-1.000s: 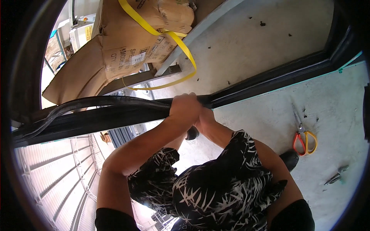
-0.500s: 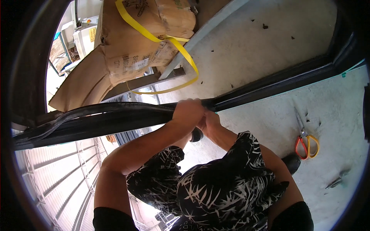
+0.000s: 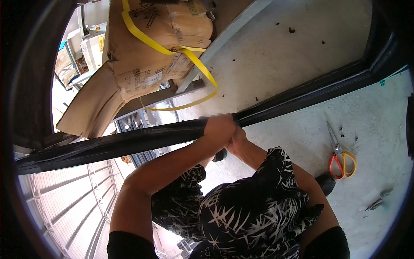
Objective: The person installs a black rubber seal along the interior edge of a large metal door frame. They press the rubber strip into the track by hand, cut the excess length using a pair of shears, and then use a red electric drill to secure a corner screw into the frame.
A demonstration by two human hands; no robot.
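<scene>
A long black frame (image 3: 302, 92) crosses in front of me, with a black rubber-like strip (image 3: 168, 130) running along its left stretch. My left hand (image 3: 220, 128) is closed over the frame and strip near the middle, its fingertips hidden on the far side. Tight against it, on the near side of the frame, my right hand (image 3: 236, 140) is also closed. Its fingers are mostly covered, so exactly what they grip is hidden.
Beyond the frame stands a large cardboard box (image 3: 140, 56) with a loose yellow strap (image 3: 202, 69). Scissors (image 3: 338, 151) with red and yellow handles lie on the concrete floor at right, near my shoe (image 3: 325, 184). A small metallic object (image 3: 378, 200) lies farther right.
Both hands have shifted a little to the right along the frame, staying together. The strip, bowed up left of my hands before, now lies flatter along the frame.
</scene>
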